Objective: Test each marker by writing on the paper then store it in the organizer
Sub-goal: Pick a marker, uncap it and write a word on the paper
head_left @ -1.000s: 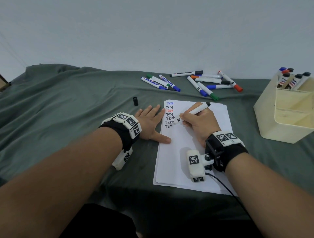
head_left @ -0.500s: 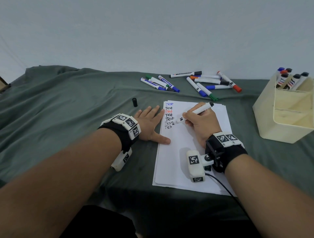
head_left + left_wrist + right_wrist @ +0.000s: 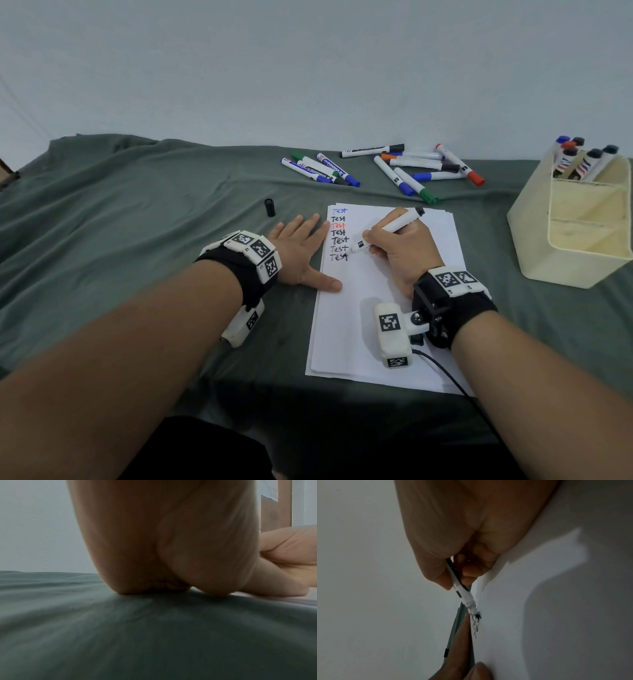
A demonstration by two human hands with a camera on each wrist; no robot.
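My right hand (image 3: 397, 248) grips an uncapped white marker (image 3: 394, 228) like a pen, its black tip touching the white paper (image 3: 370, 329) at the end of the lowest "Test" line. In the right wrist view the marker (image 3: 462, 593) slants down to the written column. My left hand (image 3: 301, 250) lies flat, fingers spread, on the green cloth at the paper's left edge, thumb on the sheet. The marker's black cap (image 3: 270, 207) lies on the cloth beyond the left hand. A cream organizer (image 3: 579, 240) at the right holds several markers (image 3: 579, 161).
Several capped markers (image 3: 411, 168) lie scattered on the green cloth (image 3: 137, 222) behind the paper, in two loose groups. A cable (image 3: 455, 380) runs from the right wrist camera over the paper's near corner. A pale wall rises behind the table.
The right hand has finished the last letters of the bottom "Test" line, the marker tip shifting slightly right. The left hand has stayed put.
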